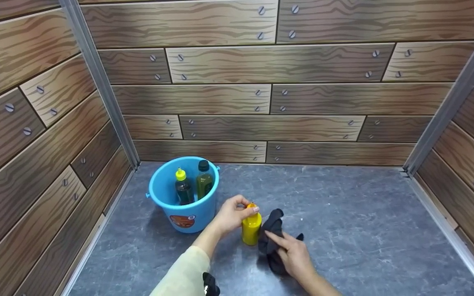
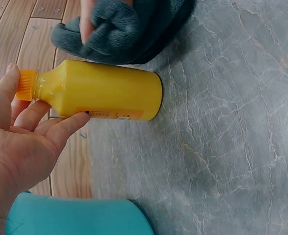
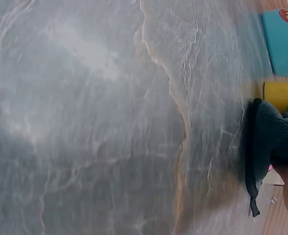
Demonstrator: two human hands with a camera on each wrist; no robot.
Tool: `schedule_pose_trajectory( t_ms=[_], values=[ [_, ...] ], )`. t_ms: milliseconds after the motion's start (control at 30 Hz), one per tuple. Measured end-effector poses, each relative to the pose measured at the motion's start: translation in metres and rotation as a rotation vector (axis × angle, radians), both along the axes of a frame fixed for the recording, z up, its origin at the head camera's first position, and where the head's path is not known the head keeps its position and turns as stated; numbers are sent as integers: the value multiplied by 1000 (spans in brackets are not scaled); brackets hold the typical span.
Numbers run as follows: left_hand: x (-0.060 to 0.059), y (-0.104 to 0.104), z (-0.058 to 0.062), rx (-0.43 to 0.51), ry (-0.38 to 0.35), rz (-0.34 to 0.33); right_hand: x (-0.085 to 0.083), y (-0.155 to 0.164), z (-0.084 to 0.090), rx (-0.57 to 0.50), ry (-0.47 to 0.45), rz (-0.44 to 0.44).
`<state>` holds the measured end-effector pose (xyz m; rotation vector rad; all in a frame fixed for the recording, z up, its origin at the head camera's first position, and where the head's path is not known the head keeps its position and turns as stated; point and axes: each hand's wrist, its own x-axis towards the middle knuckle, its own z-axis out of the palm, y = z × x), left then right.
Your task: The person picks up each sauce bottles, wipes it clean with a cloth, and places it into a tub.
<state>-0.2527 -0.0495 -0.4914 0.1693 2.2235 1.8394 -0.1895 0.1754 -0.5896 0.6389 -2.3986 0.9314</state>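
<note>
A yellow bottle (image 1: 252, 231) with an orange cap (image 2: 26, 85) stands upright on the grey marbled surface. My left hand (image 1: 233, 214) pinches it at the cap, thumb on one side and fingers on the other. In the left wrist view, another finger of the left hand (image 2: 29, 142) touches the bottle's side near a small printed label. To the right of the bottle, my right hand (image 1: 298, 255) holds a bunched dark cloth (image 1: 271, 227) against or very close to it. The right wrist view catches the cloth (image 3: 271, 134) and part of the bottle (image 3: 279, 93) at its edge.
Left of the bottle stands a blue bucket (image 1: 208, 210). Inside it are a dark bottle with a yellow cap (image 1: 184, 192) and a green bottle with a black cap (image 1: 205, 184). Wood-patterned walls (image 1: 220, 65) enclose the back and both sides of the surface (image 1: 364, 230).
</note>
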Motion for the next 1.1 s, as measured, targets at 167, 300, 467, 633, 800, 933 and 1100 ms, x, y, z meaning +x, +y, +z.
schedule_pose_trajectory(
  t_ms=[167, 300, 467, 633, 800, 933, 1100],
  values=[
    [0, -1, 0, 2, 3, -2, 0, 1, 7, 23, 86, -15],
    [-1, -1, -1, 11, 12, -19, 1, 3, 17, 91, 75, -30],
    [-2, -2, -1, 22, 30, -66, -1, 6, 26, 139, 157, -42],
    [-2, -4, 0, 29, 46, -138, -4, 10, 28, 111, 286, -39],
    [-3, -6, 3, -49, 79, -188, -4, 10, 29, 76, 235, -37],
    [-1, -5, 5, -86, 100, -187, -3, 8, 31, 21, 161, -63],
    [4, -1, 5, -73, 97, -119, -5, 3, 32, -6, 142, -77]
  ],
)
